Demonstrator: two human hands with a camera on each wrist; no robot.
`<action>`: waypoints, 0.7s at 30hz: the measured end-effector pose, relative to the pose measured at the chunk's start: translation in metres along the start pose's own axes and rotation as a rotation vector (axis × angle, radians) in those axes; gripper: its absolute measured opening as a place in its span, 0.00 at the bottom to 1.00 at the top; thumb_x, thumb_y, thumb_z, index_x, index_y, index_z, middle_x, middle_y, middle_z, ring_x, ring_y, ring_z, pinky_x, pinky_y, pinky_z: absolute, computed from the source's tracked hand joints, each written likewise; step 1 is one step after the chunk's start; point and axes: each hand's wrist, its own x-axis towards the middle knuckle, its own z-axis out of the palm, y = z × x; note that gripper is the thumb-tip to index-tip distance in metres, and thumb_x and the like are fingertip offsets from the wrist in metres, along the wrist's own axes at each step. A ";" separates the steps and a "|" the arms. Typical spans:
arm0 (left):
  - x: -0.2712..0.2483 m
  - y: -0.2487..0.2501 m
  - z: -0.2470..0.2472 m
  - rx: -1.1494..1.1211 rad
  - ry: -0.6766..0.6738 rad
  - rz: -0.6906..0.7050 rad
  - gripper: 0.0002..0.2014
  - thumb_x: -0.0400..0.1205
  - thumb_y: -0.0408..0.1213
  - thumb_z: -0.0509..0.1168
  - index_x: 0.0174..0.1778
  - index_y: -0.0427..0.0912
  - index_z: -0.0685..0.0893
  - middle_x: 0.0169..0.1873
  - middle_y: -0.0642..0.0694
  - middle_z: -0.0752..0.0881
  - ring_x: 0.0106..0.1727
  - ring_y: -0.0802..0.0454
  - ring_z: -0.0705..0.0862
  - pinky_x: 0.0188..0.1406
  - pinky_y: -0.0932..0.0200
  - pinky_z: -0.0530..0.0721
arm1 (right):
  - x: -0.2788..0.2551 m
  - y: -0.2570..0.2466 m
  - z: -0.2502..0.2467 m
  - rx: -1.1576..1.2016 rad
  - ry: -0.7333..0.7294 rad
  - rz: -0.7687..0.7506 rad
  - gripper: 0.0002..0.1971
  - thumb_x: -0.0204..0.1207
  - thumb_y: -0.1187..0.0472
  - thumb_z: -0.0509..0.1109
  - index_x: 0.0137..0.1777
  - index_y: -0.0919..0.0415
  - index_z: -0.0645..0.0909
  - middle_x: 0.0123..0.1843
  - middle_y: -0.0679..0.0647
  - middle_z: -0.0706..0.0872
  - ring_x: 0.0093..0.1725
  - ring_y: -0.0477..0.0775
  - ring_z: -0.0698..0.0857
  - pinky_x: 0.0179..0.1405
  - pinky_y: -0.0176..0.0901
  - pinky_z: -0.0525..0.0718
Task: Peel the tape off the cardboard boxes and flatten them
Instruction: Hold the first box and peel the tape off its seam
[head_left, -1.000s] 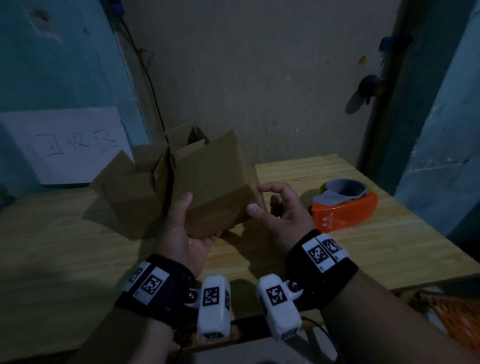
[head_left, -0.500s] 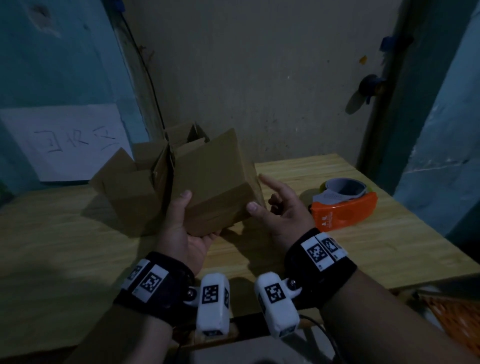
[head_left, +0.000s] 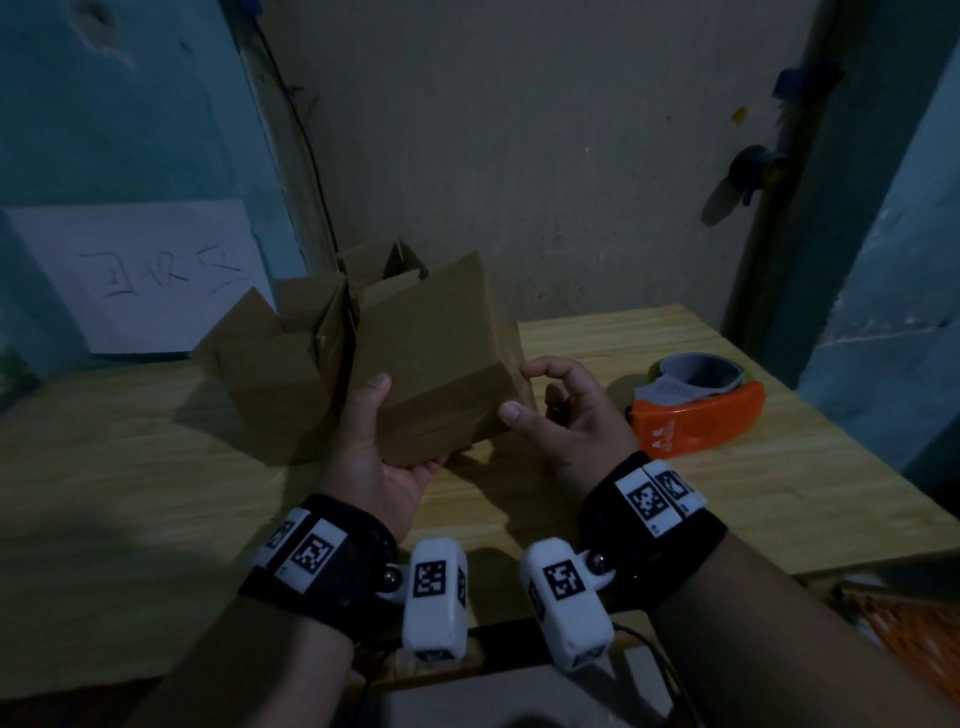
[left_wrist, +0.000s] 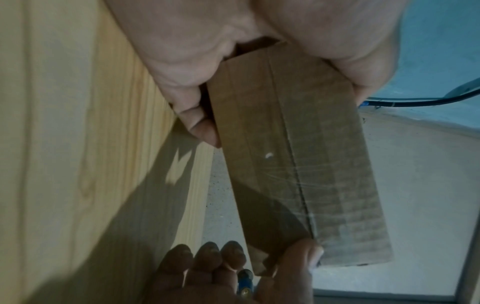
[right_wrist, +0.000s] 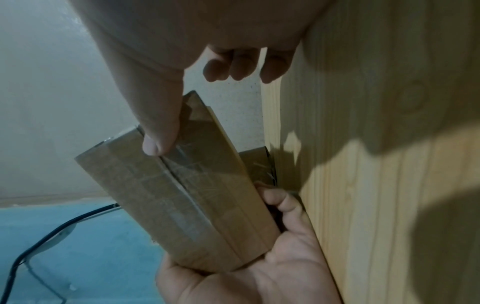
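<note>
While our left hand (head_left: 382, 457) cups the near corner of the taped cardboard box (head_left: 436, 358), thumb up one face and fingers curled beneath, we hold it lifted above the wooden table (head_left: 130, 493). Just behind it, left of that hand, sits a second box (head_left: 270, 364) with its flaps open. Clear tape (right_wrist: 182, 176) runs along the held box's seam (glossy and wrinkled), and our right hand (head_left: 569, 415) picks at its end with the thumb tip, other fingers loosely curled. Right of that hand rests an orange tape dispenser (head_left: 698, 410).
</note>
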 end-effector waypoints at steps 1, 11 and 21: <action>0.000 0.000 0.000 -0.003 0.001 -0.001 0.20 0.78 0.45 0.76 0.62 0.41 0.84 0.57 0.38 0.92 0.58 0.39 0.91 0.62 0.42 0.88 | 0.000 0.001 -0.001 0.017 -0.014 0.007 0.28 0.56 0.37 0.81 0.58 0.35 0.81 0.55 0.58 0.79 0.52 0.60 0.83 0.44 0.56 0.88; 0.004 -0.002 -0.001 0.011 0.003 0.030 0.39 0.61 0.49 0.79 0.69 0.41 0.84 0.61 0.38 0.92 0.60 0.38 0.91 0.55 0.44 0.89 | -0.004 -0.003 -0.005 0.031 0.024 0.002 0.28 0.64 0.45 0.83 0.62 0.29 0.78 0.54 0.46 0.79 0.50 0.45 0.82 0.44 0.45 0.86; 0.005 0.001 -0.001 -0.013 0.005 -0.003 0.25 0.76 0.50 0.76 0.65 0.41 0.83 0.63 0.36 0.90 0.61 0.38 0.89 0.56 0.46 0.85 | -0.011 -0.018 -0.004 -0.024 0.162 -0.083 0.05 0.77 0.56 0.75 0.50 0.47 0.91 0.45 0.41 0.92 0.47 0.38 0.88 0.43 0.30 0.84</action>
